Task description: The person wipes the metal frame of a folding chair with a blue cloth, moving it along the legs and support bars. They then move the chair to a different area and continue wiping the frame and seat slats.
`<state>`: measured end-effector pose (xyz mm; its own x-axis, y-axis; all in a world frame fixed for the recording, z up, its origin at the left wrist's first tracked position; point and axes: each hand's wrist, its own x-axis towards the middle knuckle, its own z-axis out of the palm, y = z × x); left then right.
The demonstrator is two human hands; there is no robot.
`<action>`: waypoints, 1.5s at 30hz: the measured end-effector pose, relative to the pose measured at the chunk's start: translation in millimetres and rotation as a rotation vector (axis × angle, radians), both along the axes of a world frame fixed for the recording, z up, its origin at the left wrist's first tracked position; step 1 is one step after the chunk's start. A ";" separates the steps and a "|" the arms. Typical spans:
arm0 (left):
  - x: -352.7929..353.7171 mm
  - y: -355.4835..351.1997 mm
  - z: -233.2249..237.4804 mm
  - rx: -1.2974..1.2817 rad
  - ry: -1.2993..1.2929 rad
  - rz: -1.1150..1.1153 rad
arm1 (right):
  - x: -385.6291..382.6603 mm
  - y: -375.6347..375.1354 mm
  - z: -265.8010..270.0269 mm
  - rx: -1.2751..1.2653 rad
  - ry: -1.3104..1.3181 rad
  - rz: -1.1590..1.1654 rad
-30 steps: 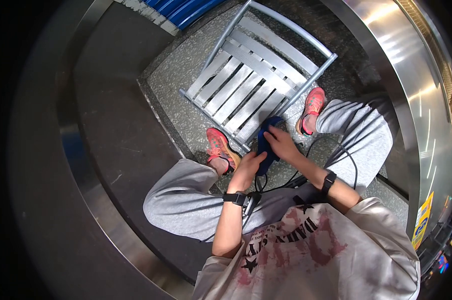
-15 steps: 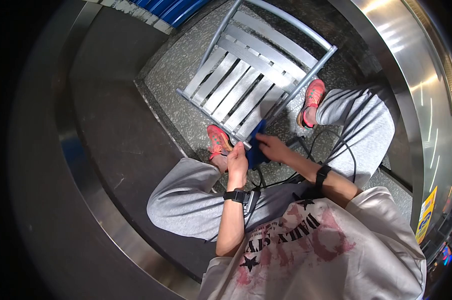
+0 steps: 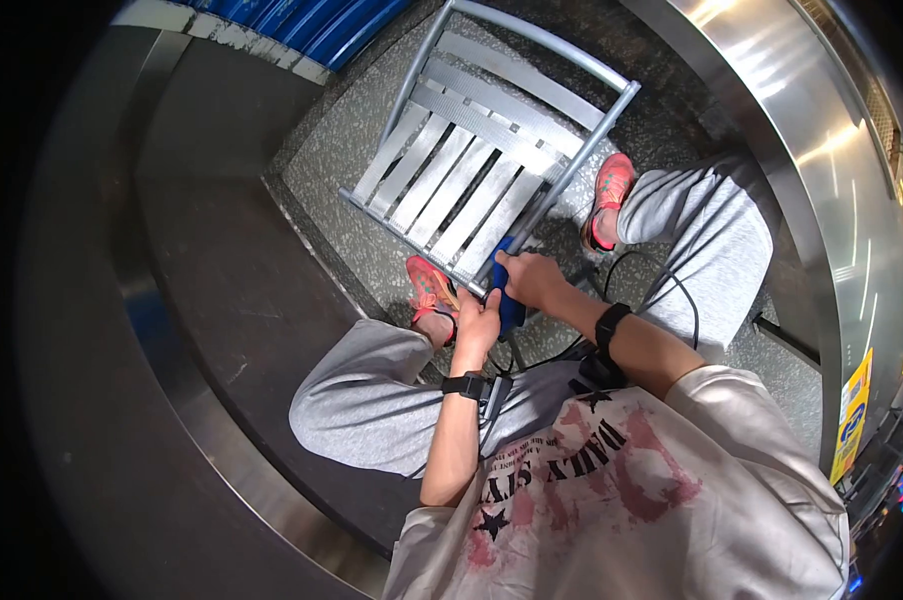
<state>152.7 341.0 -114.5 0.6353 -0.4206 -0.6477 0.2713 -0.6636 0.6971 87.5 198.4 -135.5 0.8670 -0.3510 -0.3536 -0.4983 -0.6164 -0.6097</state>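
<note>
A folding chair (image 3: 462,192) with a grey tube frame and pale slat-like straps lies tilted on the floor in front of me. My left hand (image 3: 477,325) is closed around the near end of its front tube, thumb uppermost. Just to the right, my right hand (image 3: 534,280) presses a blue cloth (image 3: 513,312) against the chair's side rail, fingers curled. Part of the cloth hangs below between my two hands. The fingertips of my right hand are partly hidden behind the rail and cloth.
My feet, in pink shoes (image 3: 432,286), flank the chair on a speckled floor (image 3: 322,190). A dark curved ledge (image 3: 242,270) runs along the left, and a shiny metal panel (image 3: 782,90) curves along the right. Black cables (image 3: 684,285) loop near my right leg. Blue slats (image 3: 302,25) stand at the back.
My right hand has moved up and left, closing on the cloth at the chair's rail. The chair appears shifted slightly left in view. My left hand stays at the tube's end.
</note>
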 end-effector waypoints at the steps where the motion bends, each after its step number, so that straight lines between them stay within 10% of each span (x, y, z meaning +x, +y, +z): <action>1: -0.3 -1.9 -6.6 0.026 -0.104 -0.009 | -0.4 -1.1 -3.2 -0.019 -0.024 -0.016; 10: 9.5 -7.5 15.1 0.026 0.087 0.090 | -10.0 9.5 -32.7 0.583 -0.288 0.020; 24: 2.7 6.4 -16.3 -0.016 0.071 0.050 | 32.8 -15.6 5.8 0.011 0.334 0.308; 29: -3.0 -5.4 3.6 0.012 0.147 0.113 | 11.4 -25.7 -27.6 0.378 -0.036 0.177; 38: 4.3 -1.6 -17.9 -0.038 0.452 0.165 | -29.3 -36.1 21.6 1.193 0.227 -0.224; 45: 4.8 4.3 -56.5 -0.035 0.278 0.024 | -49.9 -33.0 31.1 1.284 0.187 -0.361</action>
<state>157.5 345.3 -171.1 0.4454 -0.4330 -0.7836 0.4703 -0.6316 0.6164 37.6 165.4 -104.4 0.7005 0.1187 -0.7037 -0.6486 0.5172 -0.5584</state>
